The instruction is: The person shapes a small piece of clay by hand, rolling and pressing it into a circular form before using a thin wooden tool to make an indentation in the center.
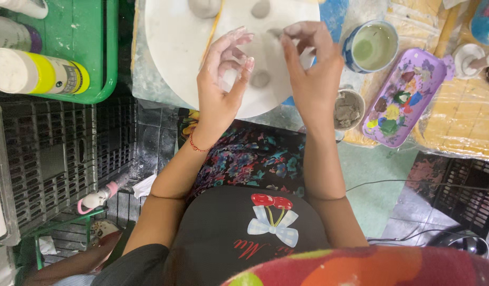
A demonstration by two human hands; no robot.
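Observation:
Both of my hands hover over a round white board (175, 47) in front of my lap. My left hand (223, 79) is dusted with grey clay, its fingers loosely curled and apart, with nothing visible in it. My right hand (308, 69) has its fingertips bunched together near the thumb; whether a bit of clay sits between them is unclear. A small grey clay lump (260, 79) lies on the board between the two hands. Two more clay lumps (202, 8) (261, 8) rest at the board's far edge. A thin wooden stick (212, 29) lies across the board beside my left hand.
A cup of greenish water (372, 46), a small bowl of grey clay (348, 108) and a purple paint palette (403, 98) stand to the right. A green tray (91, 53) with bottles is at the left, above black crates (54, 153).

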